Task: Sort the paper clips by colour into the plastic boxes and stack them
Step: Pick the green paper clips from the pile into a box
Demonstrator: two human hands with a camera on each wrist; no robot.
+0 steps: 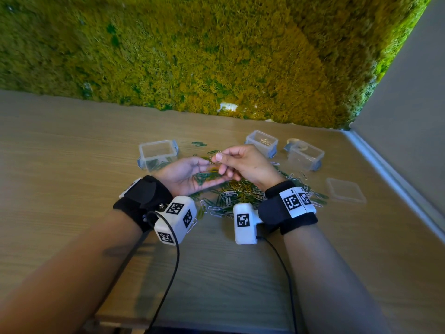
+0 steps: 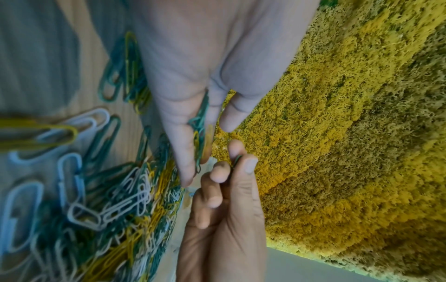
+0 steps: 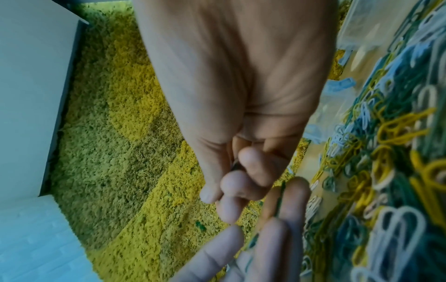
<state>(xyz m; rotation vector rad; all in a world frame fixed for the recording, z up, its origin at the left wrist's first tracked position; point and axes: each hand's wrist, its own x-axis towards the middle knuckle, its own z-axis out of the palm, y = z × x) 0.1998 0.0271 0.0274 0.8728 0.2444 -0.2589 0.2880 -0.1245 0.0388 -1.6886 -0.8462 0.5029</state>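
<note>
Sorting has barely begun: the right hand (image 1: 243,162) pinches one clip, the flat left hand (image 1: 190,174) cups green clips (image 1: 204,177), the big mixed pile (image 1: 243,194) remains, boxes (image 1: 157,154) unstacked.

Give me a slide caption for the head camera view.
Right hand pinches a clip above the left hand cupping green clips.

Green, yellow and white are mixed in the heap of paper clips (image 1: 243,194) on the pale wood-grain table (image 1: 72,145). Beyond the heap, clear plastic boxes (image 1: 157,154) with blue-grey latches are seen. Behind the table, a mottled yellow-green moss wall (image 1: 192,49) is shown. Nearest the viewer, black wrist straps (image 1: 142,198) and white camera housings (image 1: 177,219) with black-and-white square markers are worn.
</note>
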